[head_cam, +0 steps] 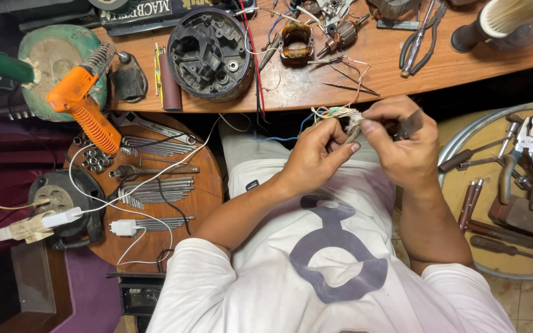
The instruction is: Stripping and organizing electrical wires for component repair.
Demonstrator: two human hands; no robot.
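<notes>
Both forearms raised over the lap, left hand (313,154) and right hand (402,145) each grip pinching the wire bundle (339,115)

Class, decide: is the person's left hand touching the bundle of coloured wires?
Touching. The head view shows the left hand pinching the bundle of coloured wires between thumb and fingers, with no gap visible.

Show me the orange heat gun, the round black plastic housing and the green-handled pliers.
Orange heat gun (84,111): head view, on its body.
Round black plastic housing (211,52): head view, its inside.
Green-handled pliers (525,161): head view, near the pivot.
</notes>
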